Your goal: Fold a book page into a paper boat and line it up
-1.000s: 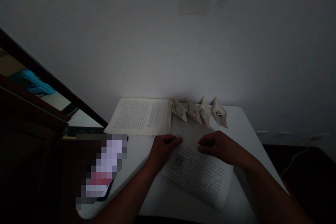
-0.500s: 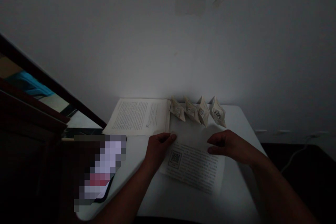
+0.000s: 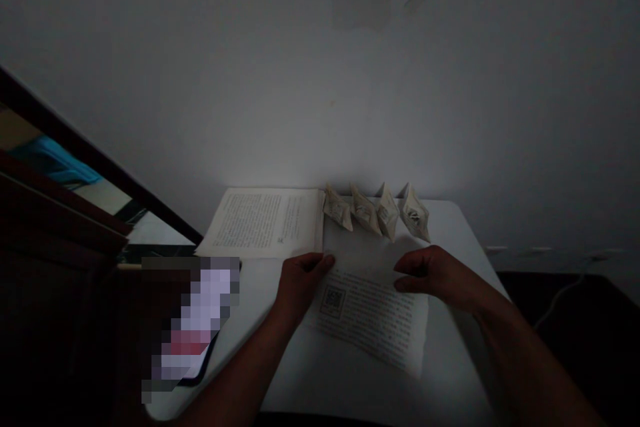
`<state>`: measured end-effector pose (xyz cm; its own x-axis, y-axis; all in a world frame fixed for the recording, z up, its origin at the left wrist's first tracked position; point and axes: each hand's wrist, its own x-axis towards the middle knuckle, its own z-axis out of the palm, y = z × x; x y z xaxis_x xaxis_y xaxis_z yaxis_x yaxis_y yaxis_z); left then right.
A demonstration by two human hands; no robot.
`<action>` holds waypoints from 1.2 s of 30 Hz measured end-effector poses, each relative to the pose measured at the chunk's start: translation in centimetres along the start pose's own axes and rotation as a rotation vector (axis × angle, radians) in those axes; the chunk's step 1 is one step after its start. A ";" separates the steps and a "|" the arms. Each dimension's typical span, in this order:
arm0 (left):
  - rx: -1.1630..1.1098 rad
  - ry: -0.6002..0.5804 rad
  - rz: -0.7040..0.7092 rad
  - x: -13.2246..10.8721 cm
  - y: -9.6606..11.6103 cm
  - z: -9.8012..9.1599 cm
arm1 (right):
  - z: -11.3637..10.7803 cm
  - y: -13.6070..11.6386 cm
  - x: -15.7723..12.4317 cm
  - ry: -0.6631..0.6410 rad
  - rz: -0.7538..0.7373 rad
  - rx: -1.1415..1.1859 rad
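A printed page with a square code and lines of text slants over the table between my hands. Its lower edge looks torn and wavy. My left hand is closed, with thumb and fingers pinching the page near its upper left corner. At the page's upper right, my right hand has its thumb and forefinger apart, with a gap between the tips. Several folded paper boats stand in a row beyond the page, along the back of the table.
On the white table, a stack of printed sheets lies back left. A phone, its screen blurred out, rests at the left edge. Close behind the table rises a wall. A cable hangs at right.
The page's lower part has shifted slightly, and its ragged bottom edge and lower right corner show more clearly. Both hands stay almost where they were.
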<state>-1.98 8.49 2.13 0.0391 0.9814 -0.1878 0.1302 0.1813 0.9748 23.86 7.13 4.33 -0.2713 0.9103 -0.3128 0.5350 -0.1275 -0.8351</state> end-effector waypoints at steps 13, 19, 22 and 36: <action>-0.006 -0.020 -0.012 0.1 -0.2 -0.1 | 0.3 0.1 -0.1 0.048 -0.010 0.119; -0.028 -0.013 -0.032 0.0 0.0 0.0 | 0.2 0.1 -0.2 0.000 -0.017 0.151; -0.042 -0.002 -0.050 0.0 0.0 0.0 | 0.1 -0.1 -0.3 -0.014 -0.012 0.167; 0.001 -0.213 -0.008 0.2 2.4 1.1 | 0.5 -2.8 0.2 -0.142 -0.069 0.086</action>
<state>-0.62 9.01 4.31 0.2469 0.9444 -0.2172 0.1326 0.1891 0.9730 21.92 7.52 6.39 -0.4185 0.8540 -0.3091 0.4422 -0.1056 -0.8907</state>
